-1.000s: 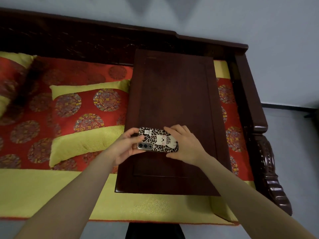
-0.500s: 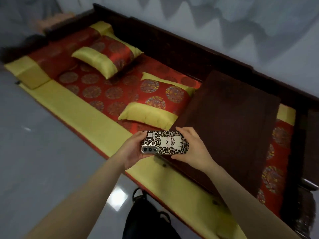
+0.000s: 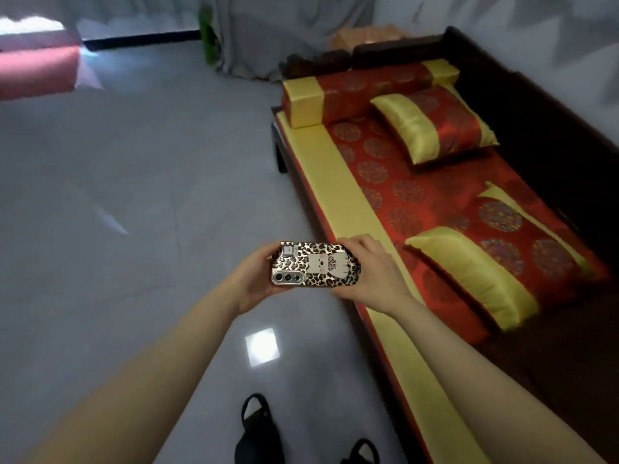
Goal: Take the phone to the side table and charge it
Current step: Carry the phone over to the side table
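Note:
The phone, in a leopard-print case with a white cartoon figure and a row of camera lenses, is held sideways with its back toward me, over the grey floor. My left hand grips its left end. My right hand grips its right end, fingers curled over the top edge. No side table or charger is in sight.
A dark wooden couch with red-and-yellow cushions runs along the right. The grey tiled floor stretches left and ahead. A grey curtain hangs at the back. A pink blurred object sits far left. My black shoes are below.
My view has swung left, away from the dark wooden board on the couch toward the open floor. Both hands have kept hold of the phone, which is off the board and over the floor.

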Demonstrator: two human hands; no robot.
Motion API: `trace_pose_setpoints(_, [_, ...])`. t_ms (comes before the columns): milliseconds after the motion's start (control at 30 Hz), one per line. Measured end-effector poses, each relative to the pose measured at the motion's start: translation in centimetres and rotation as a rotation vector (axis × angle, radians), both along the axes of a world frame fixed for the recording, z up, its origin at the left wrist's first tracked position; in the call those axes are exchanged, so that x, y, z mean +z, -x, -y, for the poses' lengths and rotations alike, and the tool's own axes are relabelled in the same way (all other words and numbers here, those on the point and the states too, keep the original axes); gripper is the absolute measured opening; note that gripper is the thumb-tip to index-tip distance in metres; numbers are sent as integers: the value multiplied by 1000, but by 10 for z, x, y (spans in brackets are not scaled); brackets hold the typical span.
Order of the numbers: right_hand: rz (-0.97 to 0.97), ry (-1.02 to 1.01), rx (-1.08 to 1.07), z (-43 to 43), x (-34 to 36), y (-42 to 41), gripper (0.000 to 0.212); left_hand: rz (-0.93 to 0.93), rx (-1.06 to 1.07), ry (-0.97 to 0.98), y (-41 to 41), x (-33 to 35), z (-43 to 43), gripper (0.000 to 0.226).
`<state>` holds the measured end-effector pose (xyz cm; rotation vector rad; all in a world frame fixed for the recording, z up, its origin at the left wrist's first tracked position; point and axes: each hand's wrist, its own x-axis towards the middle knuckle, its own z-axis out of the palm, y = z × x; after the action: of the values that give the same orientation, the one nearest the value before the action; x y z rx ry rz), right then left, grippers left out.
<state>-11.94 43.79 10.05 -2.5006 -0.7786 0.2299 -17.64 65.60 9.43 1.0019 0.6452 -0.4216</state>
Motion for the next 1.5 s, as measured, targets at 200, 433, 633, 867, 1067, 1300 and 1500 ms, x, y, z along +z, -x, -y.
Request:
trace_pose_setpoints(200, [38, 72, 186, -158, 12, -45, 79, -3, 126, -76, -17, 12, -149, 29])
trace_pose_setpoints(433, [23, 77, 215, -260, 21, -134, 82, -22, 149, -57, -93, 13, -254, 23])
trace_pose_setpoints(633, [28, 72, 235, -358, 9, -251, 83, -63, 154, -69, -205, 9, -353, 31])
trace_pose_setpoints(867, [4, 35, 249, -493, 13, -388, 82, -66, 186, -94, -337, 13, -484, 30])
trace_pose_setpoints(1067, [-2, -9, 239, -602, 21, -495, 80, -32, 214, -129, -444, 24, -589, 28])
trace_pose_setpoints(1300, [0, -45, 70, -697, 29, -616, 75, 31, 96, -189, -603, 30, -699, 27])
trace_pose_setpoints(1500, [47, -20, -106, -718, 53, -727, 78, 97, -70, -195, -751, 53, -731, 21])
